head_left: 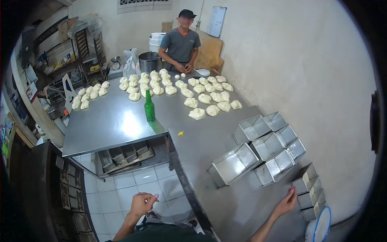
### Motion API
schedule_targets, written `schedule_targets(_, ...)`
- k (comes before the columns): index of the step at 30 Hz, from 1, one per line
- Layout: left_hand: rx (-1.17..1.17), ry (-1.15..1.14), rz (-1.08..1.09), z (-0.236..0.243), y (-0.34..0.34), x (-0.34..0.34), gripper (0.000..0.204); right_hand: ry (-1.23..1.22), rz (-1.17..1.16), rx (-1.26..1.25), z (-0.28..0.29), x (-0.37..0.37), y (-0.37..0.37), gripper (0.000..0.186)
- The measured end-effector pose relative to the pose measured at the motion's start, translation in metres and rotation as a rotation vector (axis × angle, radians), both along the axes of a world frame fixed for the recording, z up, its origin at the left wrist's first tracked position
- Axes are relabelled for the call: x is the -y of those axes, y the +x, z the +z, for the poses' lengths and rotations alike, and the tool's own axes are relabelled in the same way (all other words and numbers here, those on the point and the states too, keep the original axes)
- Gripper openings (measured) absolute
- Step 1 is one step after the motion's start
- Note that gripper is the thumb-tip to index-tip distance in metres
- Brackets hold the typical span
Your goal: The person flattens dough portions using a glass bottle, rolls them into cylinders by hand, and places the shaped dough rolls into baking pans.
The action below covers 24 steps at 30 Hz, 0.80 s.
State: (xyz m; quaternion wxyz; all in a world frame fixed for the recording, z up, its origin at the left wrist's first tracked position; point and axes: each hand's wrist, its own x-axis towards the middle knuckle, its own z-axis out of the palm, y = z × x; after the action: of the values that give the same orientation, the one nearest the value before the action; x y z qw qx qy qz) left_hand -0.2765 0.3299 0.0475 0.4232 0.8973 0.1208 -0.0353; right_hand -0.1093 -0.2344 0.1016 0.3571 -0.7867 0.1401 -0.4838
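- Our left hand (143, 203) hangs above the floor (102, 205), fingers loosely curled, thumb out; we cannot tell whether it holds anything.
- Our right hand (287, 200) is held narrow just beside the wall tins (304, 186); we cannot tell whether anything is pinched.
- We see dough (171, 90) already divided into rough lumps, grouped across the table's (105, 133) far side; every lump we can make out lies outside the big tins (268, 146).
- Something pale shows inside the wall tins, its kind unclear to us.
- Between us and the dough stand the big tins and, farther left, an upright green bottle (149, 109).
- Beyond, we see a co-worker (179, 45) near two small balls (183, 75).
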Motion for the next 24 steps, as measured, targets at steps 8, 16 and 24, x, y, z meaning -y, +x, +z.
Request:
schedule_targets(8, -0.121, -0.290, 0.492, -0.387, -0.146, -0.190, 0.028, 0.343, 0.860, -0.495, -0.051, -0.353, -0.080, 0.019)
schedule_targets(16, -0.174, -0.696, 1.181, -0.375, -0.346, -0.262, 0.025, -0.192, 1.169, -0.767, -0.126, -0.460, -0.098, 0.025)
schedule_targets(24, -0.028, -0.795, 1.637, -0.436, -0.360, -0.197, 0.033, -0.427, 1.224, -1.493, -0.268, -0.505, -0.025, 0.027)
